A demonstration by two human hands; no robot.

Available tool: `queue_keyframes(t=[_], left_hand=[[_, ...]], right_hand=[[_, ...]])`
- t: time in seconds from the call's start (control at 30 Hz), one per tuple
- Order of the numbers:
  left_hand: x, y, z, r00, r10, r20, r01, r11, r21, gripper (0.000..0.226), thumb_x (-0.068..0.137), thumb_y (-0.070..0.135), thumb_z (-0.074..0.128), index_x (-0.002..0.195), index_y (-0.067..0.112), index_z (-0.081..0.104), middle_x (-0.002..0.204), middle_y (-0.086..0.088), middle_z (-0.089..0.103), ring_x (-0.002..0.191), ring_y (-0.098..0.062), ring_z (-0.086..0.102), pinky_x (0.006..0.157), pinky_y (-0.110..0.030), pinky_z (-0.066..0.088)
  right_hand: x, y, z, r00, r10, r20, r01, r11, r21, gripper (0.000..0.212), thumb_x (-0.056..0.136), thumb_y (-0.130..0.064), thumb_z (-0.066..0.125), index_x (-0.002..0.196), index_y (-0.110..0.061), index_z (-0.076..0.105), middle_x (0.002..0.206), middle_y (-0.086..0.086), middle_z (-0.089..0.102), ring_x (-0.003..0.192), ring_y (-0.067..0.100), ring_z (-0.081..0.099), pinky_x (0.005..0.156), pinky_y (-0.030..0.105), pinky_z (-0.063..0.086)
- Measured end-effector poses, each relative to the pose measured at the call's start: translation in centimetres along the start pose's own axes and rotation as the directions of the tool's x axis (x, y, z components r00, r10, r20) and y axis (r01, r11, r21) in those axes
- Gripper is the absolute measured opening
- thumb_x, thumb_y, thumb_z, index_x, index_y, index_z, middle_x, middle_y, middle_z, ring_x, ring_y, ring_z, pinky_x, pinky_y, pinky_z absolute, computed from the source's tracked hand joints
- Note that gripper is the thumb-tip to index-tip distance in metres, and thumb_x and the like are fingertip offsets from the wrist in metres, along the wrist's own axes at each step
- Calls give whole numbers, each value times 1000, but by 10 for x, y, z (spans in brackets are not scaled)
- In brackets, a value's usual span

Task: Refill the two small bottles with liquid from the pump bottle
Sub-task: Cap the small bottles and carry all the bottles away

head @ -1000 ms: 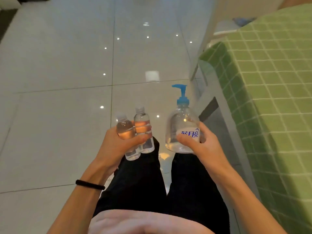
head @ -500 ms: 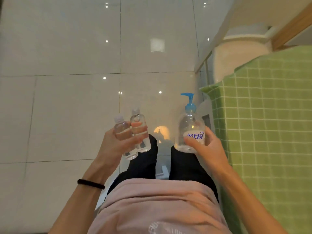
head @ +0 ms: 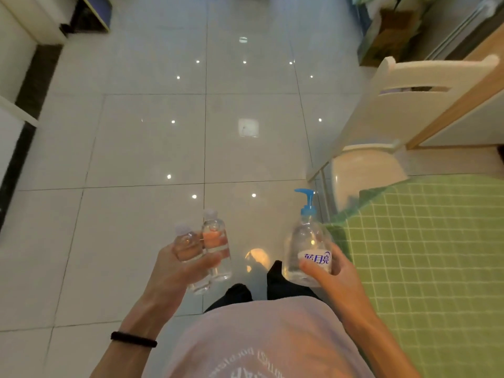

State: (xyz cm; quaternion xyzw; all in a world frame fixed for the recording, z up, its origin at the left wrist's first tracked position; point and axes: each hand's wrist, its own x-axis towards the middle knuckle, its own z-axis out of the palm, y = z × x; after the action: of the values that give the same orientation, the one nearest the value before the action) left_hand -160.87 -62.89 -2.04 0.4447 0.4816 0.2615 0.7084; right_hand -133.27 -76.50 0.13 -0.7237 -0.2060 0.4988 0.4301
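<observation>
Over floor tiles (head: 152,137), left hand (head: 174,271) grips two small bottles (head: 204,246), right hand (head: 331,276) the pump bottle (head: 306,241), all upright.

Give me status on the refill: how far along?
Done: nothing poured; both small bottles are capped and the pump bottle's blue pump is on. In hand: the left hand grips both small bottles, the right hand the pump bottle, beside the green-clothed table. Left: uncap, pump into each, recap.
</observation>
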Motion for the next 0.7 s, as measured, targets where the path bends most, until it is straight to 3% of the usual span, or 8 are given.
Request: queue_keyframes(t=[0.13,0.27,0.33,0.4,0.47,0.53,0.6,0.7], left_hand=[[38,21,18,998,-25,58,25,1000,5,42,76,20,90,116,15,80,114,-13,81,107,-31,79,91,-42,64],[81,43,44,994,-59,93,50,994,94,45,71,33,93,113,21,81,101,-16,81,96,-35,78,85,-49,60],[106,54,56,992,-55,110,40,991,127,48,70,39,95,113,23,80,95,-20,79,86,-45,73,77,-51,56],[135,65,68,991,-49,126,32,990,135,54,68,45,96,116,24,80,98,-21,79,97,-56,69,84,-64,58],[164,78,78,990,-44,134,24,989,143,58,68,48,96,119,26,78,103,-21,80,106,-56,68,93,-73,51],[194,90,84,990,-58,132,36,987,158,57,70,45,96,121,26,77,106,-17,81,106,-49,72,96,-73,51],[222,104,87,989,-83,125,63,985,159,56,71,40,97,122,25,77,112,-9,82,106,-36,78,97,-69,55],[264,130,91,991,-70,117,57,992,112,57,72,32,97,123,21,76,119,-8,80,114,-28,76,91,-43,64]], right_hand=[[22,-18,-3,997,-13,-75,15,999,33,70,56,-62,88,123,-45,73,105,-9,84,97,12,81,73,21,62],[54,-34,-13,993,-3,-120,13,996,87,51,74,-41,97,117,-57,75,104,-11,84,92,8,81,72,20,62],[74,-42,-19,991,11,-131,2,995,101,57,65,-49,94,119,-54,75,105,-9,85,93,9,82,72,20,63],[99,-54,-25,989,19,-145,-1,992,124,66,57,-58,91,120,-46,76,103,-8,85,91,9,82,71,17,62],[130,-68,-32,988,20,-154,-1,993,118,65,56,-58,90,118,-42,76,101,-7,85,90,10,82,70,19,62],[160,-85,-40,987,36,-157,-18,993,116,56,61,-51,92,114,-40,78,98,-5,85,89,13,81,74,24,62],[187,-102,-46,991,47,-127,-34,994,102,41,71,-43,92,108,-51,77,100,-6,85,93,15,80,84,35,63],[228,-133,-60,993,57,-107,-47,995,93,43,74,-45,92,114,-42,76,100,-7,84,93,12,79,86,35,61]])
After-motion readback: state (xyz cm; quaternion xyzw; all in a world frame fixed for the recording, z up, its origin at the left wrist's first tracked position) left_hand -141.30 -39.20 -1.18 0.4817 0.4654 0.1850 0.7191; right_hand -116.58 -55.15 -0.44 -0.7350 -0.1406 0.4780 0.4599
